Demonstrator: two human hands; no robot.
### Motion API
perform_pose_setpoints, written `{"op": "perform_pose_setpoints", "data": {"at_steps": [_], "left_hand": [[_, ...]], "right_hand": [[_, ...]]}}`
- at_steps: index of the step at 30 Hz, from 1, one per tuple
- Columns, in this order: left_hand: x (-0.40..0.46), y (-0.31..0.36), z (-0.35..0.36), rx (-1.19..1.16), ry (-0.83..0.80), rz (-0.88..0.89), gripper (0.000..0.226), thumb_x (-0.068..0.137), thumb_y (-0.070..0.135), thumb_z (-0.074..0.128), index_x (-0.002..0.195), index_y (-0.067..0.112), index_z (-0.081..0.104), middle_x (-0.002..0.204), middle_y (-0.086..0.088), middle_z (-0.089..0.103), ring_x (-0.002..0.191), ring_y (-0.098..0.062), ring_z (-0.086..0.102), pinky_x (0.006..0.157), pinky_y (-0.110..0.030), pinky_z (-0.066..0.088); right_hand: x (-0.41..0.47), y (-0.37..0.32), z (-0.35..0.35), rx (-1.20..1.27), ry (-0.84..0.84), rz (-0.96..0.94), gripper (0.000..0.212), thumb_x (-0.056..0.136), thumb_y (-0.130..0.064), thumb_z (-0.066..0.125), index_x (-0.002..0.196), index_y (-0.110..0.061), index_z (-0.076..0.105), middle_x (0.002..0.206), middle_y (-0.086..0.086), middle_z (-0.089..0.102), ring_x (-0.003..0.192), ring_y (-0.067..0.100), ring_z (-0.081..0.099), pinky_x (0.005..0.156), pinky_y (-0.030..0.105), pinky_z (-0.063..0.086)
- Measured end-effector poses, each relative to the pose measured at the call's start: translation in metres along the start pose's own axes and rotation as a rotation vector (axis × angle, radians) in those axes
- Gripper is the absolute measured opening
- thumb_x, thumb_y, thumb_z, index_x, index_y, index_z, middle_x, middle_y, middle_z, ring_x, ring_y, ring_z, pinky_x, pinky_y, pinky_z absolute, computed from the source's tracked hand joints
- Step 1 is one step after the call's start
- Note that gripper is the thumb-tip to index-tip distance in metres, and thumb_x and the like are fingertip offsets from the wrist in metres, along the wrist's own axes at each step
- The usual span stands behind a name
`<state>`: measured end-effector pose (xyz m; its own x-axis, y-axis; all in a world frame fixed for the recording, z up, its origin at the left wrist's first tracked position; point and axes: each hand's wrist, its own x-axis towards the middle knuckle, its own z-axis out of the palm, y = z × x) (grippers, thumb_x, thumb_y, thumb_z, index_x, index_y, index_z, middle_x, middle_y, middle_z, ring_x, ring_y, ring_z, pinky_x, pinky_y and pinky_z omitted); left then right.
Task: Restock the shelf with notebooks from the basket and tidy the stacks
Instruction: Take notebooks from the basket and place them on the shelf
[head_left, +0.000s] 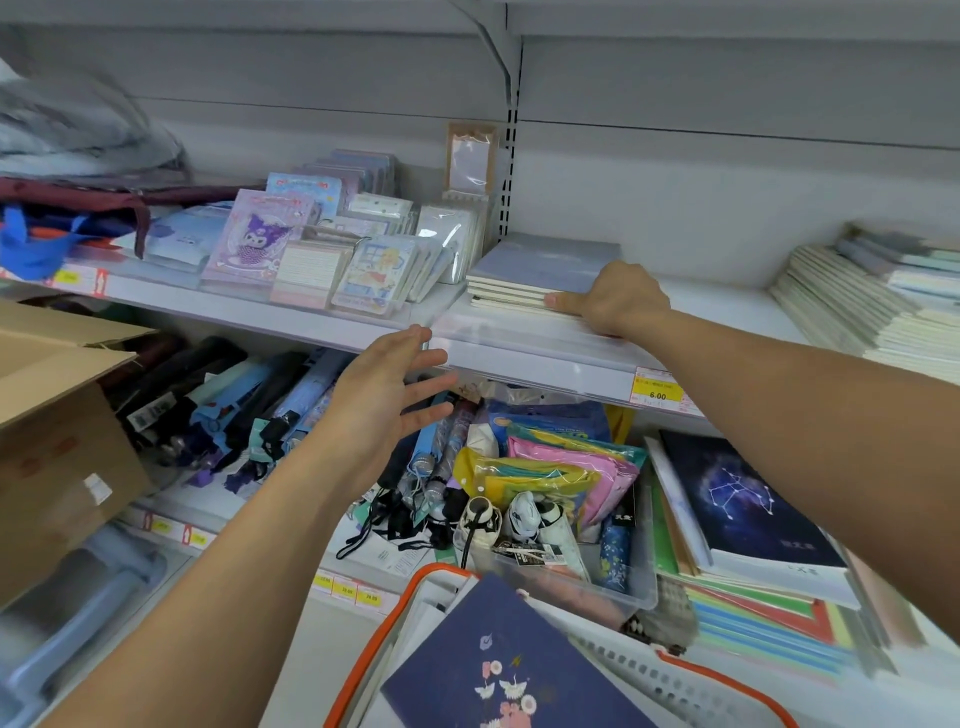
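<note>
A short stack of pale blue notebooks (535, 270) lies on the upper white shelf (524, 353). My right hand (615, 301) rests against the stack's right front corner, thumb along the edge and fingers curled on it. In front of the shelf lip, left of the stack, my left hand (387, 389) hovers with fingers spread and nothing in it. At the bottom sits the white basket (670, 680) with orange handles. A dark blue notebook (498, 670) with crane and flower print lies on top inside it.
Small character notepads (311, 249) fill the shelf left of the stack, and a tall slanted notebook pile (857, 306) stands at right. Below are folded umbrellas (249, 410), a clear bin of pouches (561, 493) and a constellation notebook (737, 499). A cardboard box (57, 441) juts in at left.
</note>
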<state>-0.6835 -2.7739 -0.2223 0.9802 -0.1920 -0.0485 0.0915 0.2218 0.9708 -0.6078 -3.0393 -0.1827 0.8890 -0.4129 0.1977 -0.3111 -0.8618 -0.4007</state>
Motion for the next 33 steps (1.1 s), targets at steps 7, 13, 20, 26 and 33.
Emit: {"op": "perform_pose_setpoints", "data": {"at_steps": [7,13,20,26,33], "left_hand": [[-0.006,-0.005,-0.008,0.321,-0.015,-0.095,0.025,0.098,0.04,0.051,0.108,0.021,0.062,0.11,-0.004,0.068,0.1,-0.022,0.068,0.087,-0.04,0.057],[-0.008,-0.043,-0.011,1.032,-0.31,-0.358,0.04,0.095,0.054,0.048,0.097,0.018,0.064,0.101,-0.003,0.068,0.089,-0.018,0.065,0.075,-0.032,0.052],[-0.024,-0.068,-0.01,1.485,-0.753,-0.591,0.044,0.096,0.056,0.043,0.105,0.018,0.062,0.11,-0.003,0.068,0.101,-0.017,0.065,0.091,-0.036,0.053],[-0.023,-0.069,-0.005,1.42,-0.726,-0.482,0.044,0.095,0.053,0.045,0.107,0.016,0.064,0.108,0.0,0.067,0.104,-0.017,0.064,0.096,-0.042,0.052],[-0.026,-0.067,-0.015,1.346,-0.777,-0.616,0.046,0.087,0.056,0.055,0.1,0.013,0.068,0.102,-0.011,0.073,0.094,-0.023,0.072,0.084,-0.041,0.058]], "right_hand": [[-0.036,0.0,-0.021,-0.137,0.219,-0.068,0.063,0.08,-0.066,0.063,0.111,-0.011,0.058,0.115,0.011,0.063,0.098,0.033,0.063,0.078,0.037,0.048],[-0.184,0.039,0.09,0.065,-0.051,-0.365,0.049,0.079,-0.069,0.059,0.077,-0.02,0.062,0.068,-0.004,0.063,0.068,0.02,0.06,0.062,0.034,0.05],[-0.269,0.142,0.197,-0.035,-0.754,-0.039,0.088,0.048,-0.077,0.079,0.123,-0.038,0.058,0.129,-0.006,0.062,0.122,0.022,0.053,0.106,0.045,0.037],[-0.266,0.153,0.204,0.075,-0.625,0.091,0.087,0.054,-0.05,0.092,0.127,-0.018,0.057,0.125,0.006,0.052,0.116,0.028,0.054,0.094,0.035,0.048],[-0.217,0.152,0.136,0.868,-0.819,0.338,0.012,0.089,-0.009,0.068,0.1,-0.01,0.073,0.09,0.006,0.075,0.071,0.015,0.072,0.064,0.026,0.06]]}}
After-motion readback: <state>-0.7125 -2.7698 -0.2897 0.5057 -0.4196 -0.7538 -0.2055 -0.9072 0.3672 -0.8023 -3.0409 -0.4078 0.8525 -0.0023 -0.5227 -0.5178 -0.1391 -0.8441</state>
